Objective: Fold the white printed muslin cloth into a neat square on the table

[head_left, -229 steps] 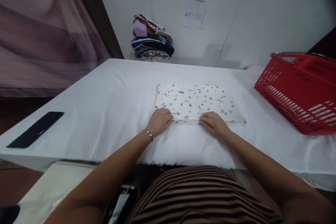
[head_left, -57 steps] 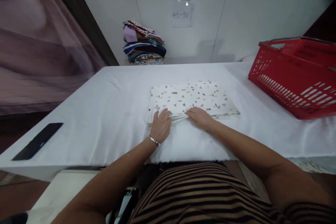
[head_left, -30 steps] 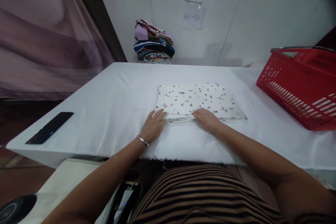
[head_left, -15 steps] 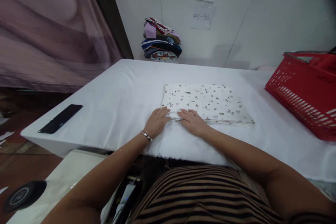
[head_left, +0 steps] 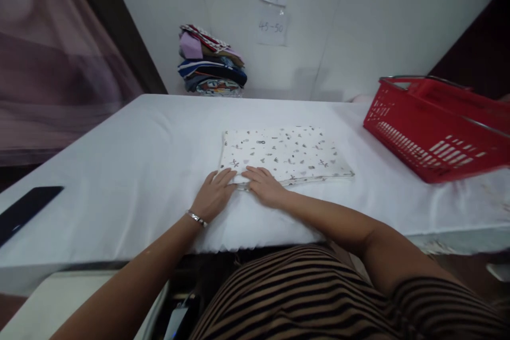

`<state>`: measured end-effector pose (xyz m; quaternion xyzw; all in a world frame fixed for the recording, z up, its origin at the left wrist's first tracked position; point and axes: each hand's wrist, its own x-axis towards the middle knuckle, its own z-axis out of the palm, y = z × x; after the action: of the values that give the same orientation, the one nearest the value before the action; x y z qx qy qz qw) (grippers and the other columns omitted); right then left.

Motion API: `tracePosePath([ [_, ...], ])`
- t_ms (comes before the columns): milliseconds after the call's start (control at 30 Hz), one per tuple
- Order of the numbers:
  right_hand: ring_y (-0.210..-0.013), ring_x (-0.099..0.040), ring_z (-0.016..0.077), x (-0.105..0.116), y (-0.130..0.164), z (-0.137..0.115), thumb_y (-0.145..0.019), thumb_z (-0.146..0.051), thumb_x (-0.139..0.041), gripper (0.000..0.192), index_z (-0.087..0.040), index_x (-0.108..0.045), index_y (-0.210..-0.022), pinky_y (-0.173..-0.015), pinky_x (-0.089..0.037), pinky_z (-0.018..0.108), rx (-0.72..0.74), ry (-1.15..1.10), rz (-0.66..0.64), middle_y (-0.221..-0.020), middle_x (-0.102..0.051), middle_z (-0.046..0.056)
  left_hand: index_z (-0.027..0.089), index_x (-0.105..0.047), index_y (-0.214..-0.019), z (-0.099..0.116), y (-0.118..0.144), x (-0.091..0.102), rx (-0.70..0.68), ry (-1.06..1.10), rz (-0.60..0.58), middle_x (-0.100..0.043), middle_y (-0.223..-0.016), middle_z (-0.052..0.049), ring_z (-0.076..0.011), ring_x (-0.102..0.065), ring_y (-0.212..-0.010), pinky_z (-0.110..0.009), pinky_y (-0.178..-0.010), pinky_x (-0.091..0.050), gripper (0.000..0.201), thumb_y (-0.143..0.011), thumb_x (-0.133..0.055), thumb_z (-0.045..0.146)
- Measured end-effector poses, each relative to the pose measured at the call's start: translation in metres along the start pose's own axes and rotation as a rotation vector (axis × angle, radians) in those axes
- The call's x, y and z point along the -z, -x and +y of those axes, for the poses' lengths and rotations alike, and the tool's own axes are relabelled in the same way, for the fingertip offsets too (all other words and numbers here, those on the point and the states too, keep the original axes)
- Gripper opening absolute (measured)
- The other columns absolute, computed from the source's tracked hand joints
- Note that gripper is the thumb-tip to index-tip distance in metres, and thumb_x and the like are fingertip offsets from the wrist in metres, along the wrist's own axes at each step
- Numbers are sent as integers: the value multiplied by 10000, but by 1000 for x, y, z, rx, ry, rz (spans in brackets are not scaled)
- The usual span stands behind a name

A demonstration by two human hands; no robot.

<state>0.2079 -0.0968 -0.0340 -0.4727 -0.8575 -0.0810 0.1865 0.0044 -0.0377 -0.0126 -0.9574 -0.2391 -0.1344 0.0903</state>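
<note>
On one folded cloth (head_left: 285, 151), two hands.

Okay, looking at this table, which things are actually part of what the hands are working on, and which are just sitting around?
In hand:
- folded patterned cloth, flat on the white table
- left hand and right hand, side by side on its near left corner

Lying about:
- red basket, at right
- stack of folded clothes by the wall
- black flat object, at far left
- paper notes on the wall
</note>
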Motion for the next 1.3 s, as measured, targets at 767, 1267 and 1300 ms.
tracePosePath([
  [767, -1322, -246, 247, 76, 147, 63, -856, -142, -439, 210, -173, -645, -885, -1023, -248, 481, -358, 84, -51, -1363, -425, 93, 195, -603, -972, 40, -44, 12, -122, 179, 55, -535, -1228, -90, -237, -457, -1151, -418, -962, -358, 222, -840, -437, 259],
  [1267, -1059, -522, 214, 98, 255, 123, -761, -145, -494, 239, -193, -612, -963, -930, -411, 389, -879, -33, 295, -1089, -609, 79, 214, -596, -1003, 123, -159, -31, -126, 261, -143, -583, -1011, -51, -212, -501, -941, -356, -800, -396, 223, -843, -490, 328],
  [1300, -1006, -545, 206, 99, 254, 124, -766, -149, -492, 246, -194, -613, -975, -895, -428, 364, -915, -58, 283, -1042, -626, 71, 214, -601, -998, 122, -160, -31, -124, 272, -148, -586, -1004, -49, -208, -502, -935, -355, -801, -395, 224, -854, -469, 325],
])
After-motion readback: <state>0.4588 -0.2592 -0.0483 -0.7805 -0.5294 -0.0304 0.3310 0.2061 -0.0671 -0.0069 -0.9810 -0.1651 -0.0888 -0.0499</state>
